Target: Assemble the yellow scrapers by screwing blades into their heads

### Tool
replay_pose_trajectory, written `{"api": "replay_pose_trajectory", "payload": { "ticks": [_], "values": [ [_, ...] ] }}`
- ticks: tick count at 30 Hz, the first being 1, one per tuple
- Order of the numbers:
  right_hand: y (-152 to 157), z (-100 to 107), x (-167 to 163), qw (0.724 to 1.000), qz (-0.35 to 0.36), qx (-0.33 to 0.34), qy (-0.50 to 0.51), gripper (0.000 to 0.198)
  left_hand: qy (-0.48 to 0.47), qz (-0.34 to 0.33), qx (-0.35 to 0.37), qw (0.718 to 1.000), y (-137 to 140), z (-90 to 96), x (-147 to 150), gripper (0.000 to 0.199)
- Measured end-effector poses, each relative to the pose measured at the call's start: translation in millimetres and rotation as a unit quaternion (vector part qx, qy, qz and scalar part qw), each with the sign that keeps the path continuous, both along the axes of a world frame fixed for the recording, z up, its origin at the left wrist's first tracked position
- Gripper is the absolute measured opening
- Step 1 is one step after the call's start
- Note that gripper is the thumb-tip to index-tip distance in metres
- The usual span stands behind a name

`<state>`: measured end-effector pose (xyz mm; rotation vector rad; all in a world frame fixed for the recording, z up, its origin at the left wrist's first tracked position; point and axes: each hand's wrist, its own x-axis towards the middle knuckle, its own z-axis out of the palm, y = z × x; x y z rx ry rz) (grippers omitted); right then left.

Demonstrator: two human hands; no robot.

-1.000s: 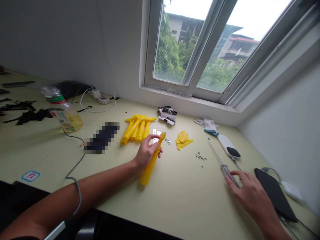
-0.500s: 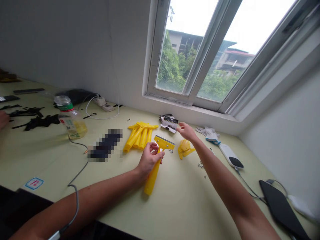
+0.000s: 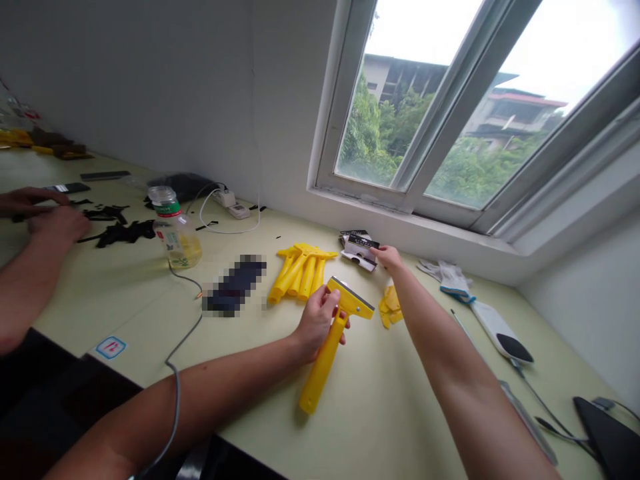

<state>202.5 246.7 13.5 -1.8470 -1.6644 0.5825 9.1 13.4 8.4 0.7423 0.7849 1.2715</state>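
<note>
1. Yellow scraper [image 3: 323, 370]: lower centre of frame, tilted, head uppermost; left hand [image 3: 320, 325] closed about its neck and head.
2. Right hand [image 3: 390, 258]: right of centre; fingers narrow, touching the right end of the black-and-white boxes [image 3: 361, 248]; whether pinching cannot be told.
3. Risk, spill: boxes overlap loosely; a tug at one end could scatter the others.
4. Risk, cut: left thumb near the scraper's dark edge strip [image 3: 353, 293]; if sharp, a slipping grip could nick it.
5. Risk, snag: grey cable [image 3: 178, 390] lies across the left forearm; a sweep of that arm could drag it.
6. Materials, scraper: smooth, plastic-looking; tubular handle, flared flat head, bright screw.
7. Materials, boxes: thin folded card, apparently, printed.
8. Adjacent: heaped yellow handles [image 3: 303, 270], round-ended tubes, centre; flat yellow plates [image 3: 390, 308], partly behind the right forearm.
</note>
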Motion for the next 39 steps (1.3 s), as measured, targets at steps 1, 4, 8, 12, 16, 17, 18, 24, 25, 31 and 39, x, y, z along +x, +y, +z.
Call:
{"api": "replay_pose_trajectory", "payload": {
  "ticks": [1, 4, 8, 12, 16, 17, 18, 24, 25, 31, 39],
  "values": [
    [-2, 2, 0, 1.000, -0.001, -0.010, 0.021, 0.035, 0.004, -0.001, 0.002, 1.000, -1, 0.6, 0, 0.034],
    [-10, 12, 3, 0.995, 0.018, -0.032, 0.089, 0.036, 0.010, 0.002, 0.005, 1.000, -2, 2.1, 0, 0.033],
    [-31, 32, 17, 0.982, 0.072, -0.002, 0.173, 0.027, 0.003, 0.010, 0.000, 1.000, -1, -0.8, -1, 0.033],
    [-73, 50, 36, 0.968, 0.095, 0.037, 0.227, 0.029, 0.005, 0.034, 0.001, 0.999, 2, -6.8, 1, 0.031],
    [-146, 44, 50, 0.947, 0.113, 0.028, 0.301, 0.035, -0.035, 0.109, 0.012, 0.993, 10, -0.3, -3, 0.032],
    [-166, 39, 51, 0.938, 0.126, 0.010, 0.323, 0.035, -0.051, 0.125, 0.014, 0.991, 13, 4.4, -6, 0.031],
    [-187, 32, 50, 0.929, 0.141, -0.010, 0.343, 0.034, -0.063, 0.136, 0.015, 0.989, 16, 10.2, -10, 0.031],
    [-262, -6, 9, 0.885, 0.238, -0.156, 0.370, 0.032, -0.070, 0.221, 0.062, 0.971, 30, 42.2, -36, 0.027],
    [-265, -9, 2, 0.879, 0.248, -0.168, 0.371, 0.032, -0.068, 0.232, 0.072, 0.968, 31, 44.7, -40, 0.024],
    [-269, -18, -9, 0.864, 0.268, -0.163, 0.394, 0.033, -0.071, 0.268, 0.085, 0.957, 35, 44.1, -42, 0.013],
    [-280, -28, -23, 0.864, 0.193, -0.161, 0.436, 0.038, -0.084, 0.216, 0.081, 0.969, 13, 34.3, -7, 0.041]
  ]
}}
